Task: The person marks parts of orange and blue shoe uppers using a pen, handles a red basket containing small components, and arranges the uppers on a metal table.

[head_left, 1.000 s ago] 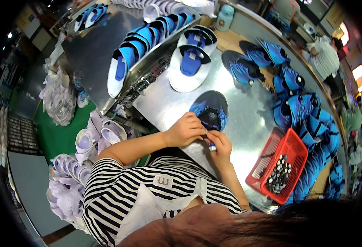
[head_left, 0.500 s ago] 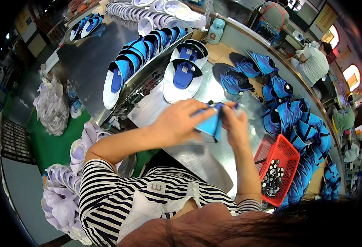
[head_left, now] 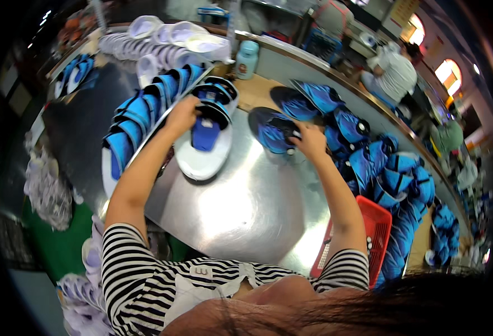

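My left hand (head_left: 185, 116) is closed at the left edge of the front white slipper (head_left: 193, 162), by its dark-edged blue strap. The slipper has a blue insole patch and lies on the metal tabletop, with another blue-strapped one (head_left: 218, 87) behind it. To the right, my right hand (head_left: 310, 140) grips the near right edge of a blue-and-black slipper upper (head_left: 273, 130), its fingertips partly hidden. More blue uppers (head_left: 350, 123) lie beyond and beside that hand.
A red basket (head_left: 376, 215) stands beside my right forearm, with a long pile of blue uppers (head_left: 403, 235) along it. Finished-looking blue slippers (head_left: 140, 112) line the left table, near stacked white pieces (head_left: 145, 50). A light-blue bottle (head_left: 247, 60) stands at the back.
The small blue piece that both hands held over the table is no longer between them. My hands have moved apart and forward, left to the white slipper, right to a blue upper.
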### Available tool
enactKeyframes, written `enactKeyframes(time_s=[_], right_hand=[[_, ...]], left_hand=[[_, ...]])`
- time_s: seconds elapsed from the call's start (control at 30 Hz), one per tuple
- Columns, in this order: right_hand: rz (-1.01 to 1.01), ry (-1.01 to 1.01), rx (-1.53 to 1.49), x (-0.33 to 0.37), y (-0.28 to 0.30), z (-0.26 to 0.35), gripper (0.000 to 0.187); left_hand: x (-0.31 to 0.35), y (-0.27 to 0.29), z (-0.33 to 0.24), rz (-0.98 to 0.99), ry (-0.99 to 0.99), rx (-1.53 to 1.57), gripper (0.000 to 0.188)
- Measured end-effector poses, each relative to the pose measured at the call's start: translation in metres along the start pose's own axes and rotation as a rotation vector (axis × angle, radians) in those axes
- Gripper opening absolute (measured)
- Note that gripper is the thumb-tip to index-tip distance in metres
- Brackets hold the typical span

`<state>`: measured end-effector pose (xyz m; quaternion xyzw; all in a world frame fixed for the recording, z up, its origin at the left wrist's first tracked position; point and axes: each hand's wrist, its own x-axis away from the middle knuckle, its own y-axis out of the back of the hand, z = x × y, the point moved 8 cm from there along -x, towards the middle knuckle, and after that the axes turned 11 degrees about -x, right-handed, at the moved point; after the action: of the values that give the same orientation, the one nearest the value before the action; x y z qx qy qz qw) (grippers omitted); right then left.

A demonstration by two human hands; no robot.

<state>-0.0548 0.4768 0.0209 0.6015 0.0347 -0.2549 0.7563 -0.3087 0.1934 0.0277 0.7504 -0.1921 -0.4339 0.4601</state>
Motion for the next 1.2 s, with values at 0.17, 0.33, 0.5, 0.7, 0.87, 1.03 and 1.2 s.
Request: enactKeyframes(time_s=[0.17,0.33,0.5,0.7,0.87,1.03,1.2], right_hand=[[0.424,-0.112,-0.13,0.041,-0.019,0.066,0.038],[-0.226,0.054,-0.106,-0.027,0.036,-0.002,0.033],[-0.103,-0.122,0.196,-0.102,0.063,-0.11,0.051],[0.12,0.096,0.296,-0.104,0.014,-0.028,0.043],[0.166,0.089,0.137,0.029,0.069,0.073,0.062],[-0.099,-0.084,0.189,0.136,0.149,0.076,0.075],[0.151,-0.288,0.423,0.226,0.097,0.031,0.062]], left_hand=[[-0.038,-0.004,-0.001,-0.237,-0.265,-0.347,0.028],[-0.02,-0.006,-0.014,-0.231,-0.304,-0.293,0.052],[0.068,0.027,-0.129,0.252,-0.434,0.373,0.046],[0.155,0.032,-0.201,0.317,-0.804,0.116,0.033],[0.191,0.028,-0.195,0.088,-0.945,0.153,0.016],[0.221,0.042,-0.202,0.074,-1.12,0.201,0.011],[0.222,0.046,-0.204,0.046,-1.24,0.153,0.014]])
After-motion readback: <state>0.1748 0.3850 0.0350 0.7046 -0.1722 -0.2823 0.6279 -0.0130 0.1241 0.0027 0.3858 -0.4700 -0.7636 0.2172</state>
